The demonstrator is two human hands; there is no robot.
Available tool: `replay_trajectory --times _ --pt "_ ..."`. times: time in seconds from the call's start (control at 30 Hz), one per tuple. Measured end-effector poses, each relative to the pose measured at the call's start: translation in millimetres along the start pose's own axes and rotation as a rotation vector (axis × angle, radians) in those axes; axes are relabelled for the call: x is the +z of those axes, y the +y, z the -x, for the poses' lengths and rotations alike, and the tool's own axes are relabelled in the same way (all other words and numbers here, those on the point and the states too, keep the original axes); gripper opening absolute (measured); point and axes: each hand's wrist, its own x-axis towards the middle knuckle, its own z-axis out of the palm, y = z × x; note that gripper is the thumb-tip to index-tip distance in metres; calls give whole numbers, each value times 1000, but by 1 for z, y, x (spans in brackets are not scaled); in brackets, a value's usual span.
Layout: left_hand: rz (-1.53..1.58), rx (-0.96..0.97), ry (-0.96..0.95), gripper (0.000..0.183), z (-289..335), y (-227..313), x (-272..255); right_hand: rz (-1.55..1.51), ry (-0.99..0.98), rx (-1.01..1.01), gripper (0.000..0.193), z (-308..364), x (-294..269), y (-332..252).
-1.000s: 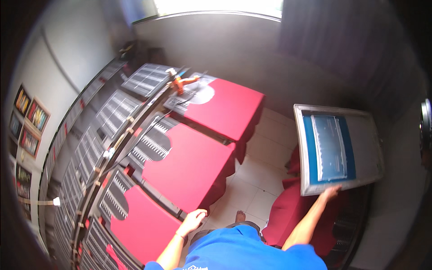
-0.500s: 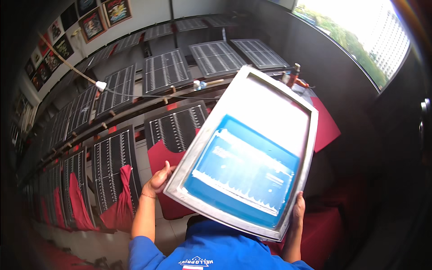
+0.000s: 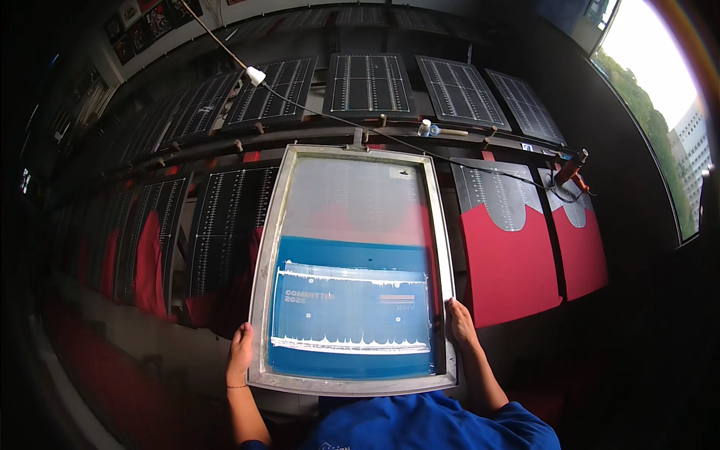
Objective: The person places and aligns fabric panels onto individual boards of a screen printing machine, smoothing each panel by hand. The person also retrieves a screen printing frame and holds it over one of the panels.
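Note:
Between my two hands is a silk-screen printing frame (image 3: 268,262) with a pale metal border. Blue stencil coating (image 3: 360,251) covers the lower part of its mesh, and white ink (image 3: 352,345) is smeared in bands above and below some lettering. Through the paler upper mesh, red cloth shows faintly. My left hand (image 3: 239,351) grips the lower left side, thumb along the border. My right hand (image 3: 461,322) is closed on the right side, a little higher, its fingers partly hidden. The far end of the frame lies by a metal clamp (image 3: 358,139) on the rail.
Black printing boards (image 3: 371,86) with white ruled marks line both sides of a long rail. Red shirts (image 3: 514,262) cover boards to the right; others hang at left. A cable with a white connector (image 3: 256,76) crosses above. A dark red tool (image 3: 570,171), probably a heat gun, stands at right.
The frame has swung from a tilted position at the right to nearly straight ahead, its far end now at the rail clamp. Both hands moved with it, and my view turned.

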Motion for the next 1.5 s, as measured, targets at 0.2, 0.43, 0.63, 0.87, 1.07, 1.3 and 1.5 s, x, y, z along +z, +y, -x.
replay_trajectory --times 0.2,0.43,0.63,0.87,1.07,1.3,1.5 --pt "-36 -42 -78 37 -10 10 30 111 84 11 40 12 -1 -23" --pt "71 38 -134 38 -24 -9 33 253 119 8 44 -2 -15 -14" --pt "34 42 -135 41 -32 -14 31 328 138 17 45 -3 -1 -27" --pt "-14 29 -125 51 -24 8 29 378 173 57 46 4 1 -38" --pt "-15 53 -175 40 -19 15 26 339 144 33 49 2 -3 -40" --pt "98 201 -212 25 -8 -2 25 220 39 -152 42 -6 -34 -4" --pt "159 386 -215 40 -56 14 35 131 179 -342 40 40 12 -63"
